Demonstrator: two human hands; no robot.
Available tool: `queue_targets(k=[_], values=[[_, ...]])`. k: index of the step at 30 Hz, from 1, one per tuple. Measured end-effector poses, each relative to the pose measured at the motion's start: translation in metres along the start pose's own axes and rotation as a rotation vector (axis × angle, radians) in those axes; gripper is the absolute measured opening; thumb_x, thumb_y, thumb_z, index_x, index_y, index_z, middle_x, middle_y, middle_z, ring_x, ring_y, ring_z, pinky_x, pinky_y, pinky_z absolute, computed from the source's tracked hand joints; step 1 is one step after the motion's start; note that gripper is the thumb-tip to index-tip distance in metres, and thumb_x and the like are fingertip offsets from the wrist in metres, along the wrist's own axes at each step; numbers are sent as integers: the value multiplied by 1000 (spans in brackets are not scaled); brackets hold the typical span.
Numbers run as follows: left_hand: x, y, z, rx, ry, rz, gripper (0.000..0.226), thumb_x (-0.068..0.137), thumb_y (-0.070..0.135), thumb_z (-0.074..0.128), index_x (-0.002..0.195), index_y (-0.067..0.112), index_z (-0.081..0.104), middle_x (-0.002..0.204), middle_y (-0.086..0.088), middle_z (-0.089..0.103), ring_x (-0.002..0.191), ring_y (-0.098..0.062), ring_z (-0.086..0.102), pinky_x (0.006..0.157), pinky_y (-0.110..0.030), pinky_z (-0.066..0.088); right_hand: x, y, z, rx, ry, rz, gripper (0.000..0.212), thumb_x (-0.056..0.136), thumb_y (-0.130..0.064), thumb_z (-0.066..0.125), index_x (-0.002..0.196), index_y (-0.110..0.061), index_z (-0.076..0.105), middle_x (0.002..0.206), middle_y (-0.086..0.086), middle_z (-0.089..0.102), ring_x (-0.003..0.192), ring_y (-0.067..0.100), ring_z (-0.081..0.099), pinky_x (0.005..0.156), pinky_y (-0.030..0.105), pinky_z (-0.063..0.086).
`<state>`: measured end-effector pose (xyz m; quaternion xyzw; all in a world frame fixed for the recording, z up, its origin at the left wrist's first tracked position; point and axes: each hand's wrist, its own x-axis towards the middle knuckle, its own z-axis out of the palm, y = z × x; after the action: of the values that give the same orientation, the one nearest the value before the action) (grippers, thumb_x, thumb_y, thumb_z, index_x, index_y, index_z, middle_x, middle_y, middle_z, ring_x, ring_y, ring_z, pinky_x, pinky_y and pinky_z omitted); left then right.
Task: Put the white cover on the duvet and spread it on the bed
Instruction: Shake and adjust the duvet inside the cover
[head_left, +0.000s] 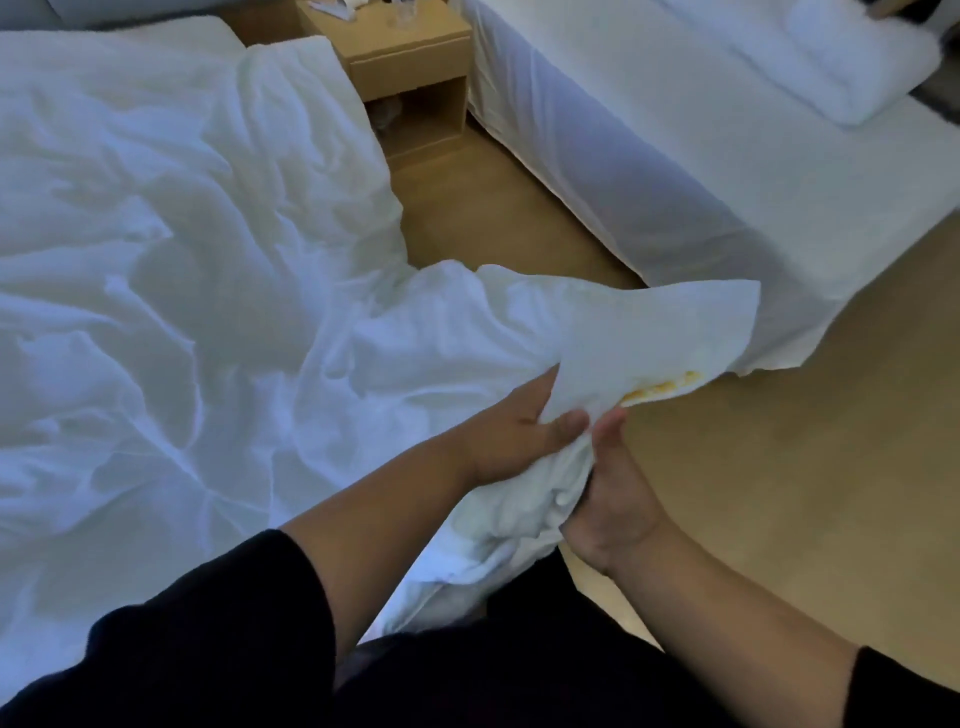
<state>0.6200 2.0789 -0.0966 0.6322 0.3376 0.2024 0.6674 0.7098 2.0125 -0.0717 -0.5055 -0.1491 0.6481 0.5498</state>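
A crumpled white fabric duvet cover (171, 270) lies spread in loose folds over the near bed (31, 597), filling the left half of the view. Its near right corner (649, 332) is lifted off the bed's edge and juts out over the tan floor (779, 493), with a small yellow-orange mark on the cloth close to the fingers. Whether the duvet itself is inside the cover at this corner cannot be told.

The left hand (511, 431) grips the corner from the left, thumb lying along the top of the cloth and fingers tucked beneath it. The right hand (613, 499) grips the bunched fabric just below, thumb pointing up against the cloth and fingers curled round the gathered folds. The two hands are almost touching. Both forearms are bare, with dark sleeves (218, 649) pushed up.

Across the strip of floor stands a second bed (649, 171) dressed in a smooth white sheet, with a folded white pillow (857, 62) on top. Between the beds' heads stands a light wooden nightstand (410, 67) with an open lower shelf.
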Motion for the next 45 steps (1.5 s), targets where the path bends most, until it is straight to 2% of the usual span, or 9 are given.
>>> queue_targets(k=[6,11,14,19,24,31,36,42,45], values=[[-7,-43,18,-75,6,-189,68,88,-11,37,142,29,49,144,22,45,130,7,40,102,-5,32,29,9,-85,-316,503,-116,18,80,-21,79,97,-18,75,94,0,78,93,23,74,89,50,58],[-53,-118,16,391,276,-255,44,85,-1,50,120,24,61,116,15,55,110,-5,51,99,-27,42,93,-58,-166,-653,636,-219,16,67,-22,73,82,-27,73,88,-9,75,91,21,72,86,45,59],[-73,-172,27,501,304,-417,33,87,4,54,115,19,63,114,8,58,107,-13,55,98,-35,45,133,-72,-195,-778,703,-226,44,63,-36,70,106,-25,69,101,-9,70,96,19,68,88,38,57],[-87,-257,57,629,271,-708,40,91,17,56,131,17,57,136,-4,54,125,-24,50,101,-33,41,176,12,-227,-589,600,13,78,77,-51,72,144,-21,46,122,-10,62,104,12,65,97,33,53],[-96,-327,84,819,263,-954,78,86,42,67,150,18,29,153,-5,31,139,-31,32,111,-43,33,182,140,-262,-393,378,319,44,94,-44,64,134,-27,56,116,-6,67,97,16,65,73,29,52],[-64,-370,85,943,548,-867,72,89,43,63,147,16,30,145,-7,35,131,-33,34,109,-44,32,170,241,-215,-28,133,556,33,94,-48,63,115,-24,69,116,-3,74,115,17,66,100,38,52],[-49,-371,68,888,632,-739,45,94,22,51,138,21,43,131,-9,43,120,-35,42,100,-44,36,174,245,-183,-280,429,354,17,88,-29,74,100,-18,68,86,-5,69,78,12,66,66,28,55],[-72,-337,62,807,761,-611,59,89,53,61,135,20,47,134,-7,45,125,-32,39,105,-45,38,172,166,-195,-311,484,27,8,71,-14,74,73,-21,71,67,-7,69,69,20,68,67,38,56],[-72,-331,53,811,769,-642,59,86,55,66,128,16,52,135,-7,45,127,-33,40,104,-43,37,162,161,-203,-207,409,114,12,86,-21,74,96,-26,71,88,-6,75,86,16,72,75,37,60]])
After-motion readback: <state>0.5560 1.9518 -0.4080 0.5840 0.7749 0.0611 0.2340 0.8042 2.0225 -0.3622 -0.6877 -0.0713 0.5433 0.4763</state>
